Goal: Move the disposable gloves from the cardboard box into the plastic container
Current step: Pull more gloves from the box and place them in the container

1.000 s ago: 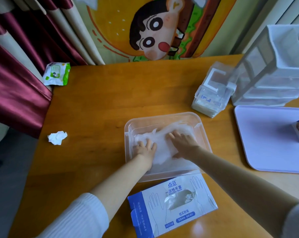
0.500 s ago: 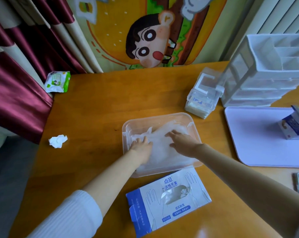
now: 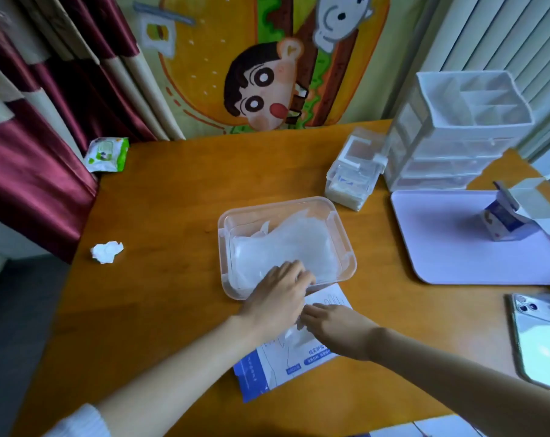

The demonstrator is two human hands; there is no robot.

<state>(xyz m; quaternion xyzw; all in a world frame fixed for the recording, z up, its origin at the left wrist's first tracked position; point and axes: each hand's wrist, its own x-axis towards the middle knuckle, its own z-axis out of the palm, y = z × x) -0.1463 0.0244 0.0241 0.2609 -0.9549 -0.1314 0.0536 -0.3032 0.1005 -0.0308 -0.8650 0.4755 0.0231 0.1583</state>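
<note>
A clear plastic container [image 3: 347, 247] sits mid-table on the wooden top and holds a heap of thin translucent disposable gloves [image 3: 286, 244]. Just in front of it lies the blue-and-white cardboard glove box [image 3: 267, 367], flat, printed side up. My left hand [image 3: 277, 298] lies across the container's near rim, fingertips touching the front of the glove heap. My right hand [image 3: 336, 326] rests on top of the box, fingers stretched left toward the box's opening, which both hands hide.
A crumpled tissue [image 3: 106, 252] and a wipes pack [image 3: 106, 154] lie at the left. Right of the container are stacked small clear boxes [image 3: 354, 175], a white drawer organiser [image 3: 456, 134], a lilac tray [image 3: 441, 247] with a small carton [image 3: 504, 222], and a phone [image 3: 541, 339].
Both hands pulled back from pressing the gloves in the container. The right hand left it and now lies on the cardboard box; the left hand slid to the near rim.
</note>
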